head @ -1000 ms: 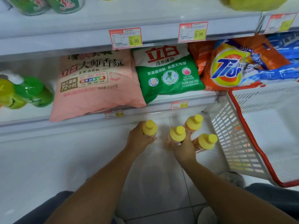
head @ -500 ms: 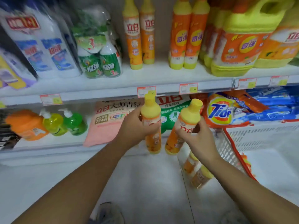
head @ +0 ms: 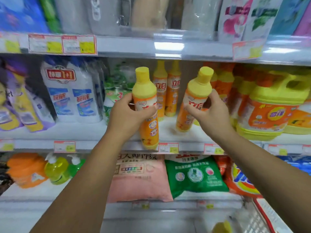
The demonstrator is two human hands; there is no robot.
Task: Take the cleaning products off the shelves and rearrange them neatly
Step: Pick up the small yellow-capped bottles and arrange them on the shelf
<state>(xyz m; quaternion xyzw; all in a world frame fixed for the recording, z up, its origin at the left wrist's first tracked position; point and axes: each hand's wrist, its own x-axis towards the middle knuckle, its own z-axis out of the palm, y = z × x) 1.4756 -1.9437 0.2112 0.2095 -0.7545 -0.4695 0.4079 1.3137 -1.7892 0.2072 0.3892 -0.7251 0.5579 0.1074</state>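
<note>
My left hand (head: 129, 115) grips an orange dish-soap bottle with a yellow cap (head: 145, 91) upright in front of the middle shelf (head: 117, 130); its base hangs past the shelf's front edge. My right hand (head: 208, 111) grips a second such bottle (head: 196, 91), tilted right, its base just over the shelf board. Two matching bottles (head: 166, 91) stand at the back of that shelf between my hands.
Large orange-and-yellow jugs (head: 269, 106) stand right of the gap, white twin-pack bottles (head: 72, 91) on the left. Below lie pink (head: 139, 179), green (head: 195, 175) and Tide (head: 242, 180) bags. A basket's red rim (head: 269, 216) and a yellow cap (head: 222, 227) show at bottom right.
Both hands lifted one bottle each from the floor up to the middle shelf. The view rose from the floor to the shelves.
</note>
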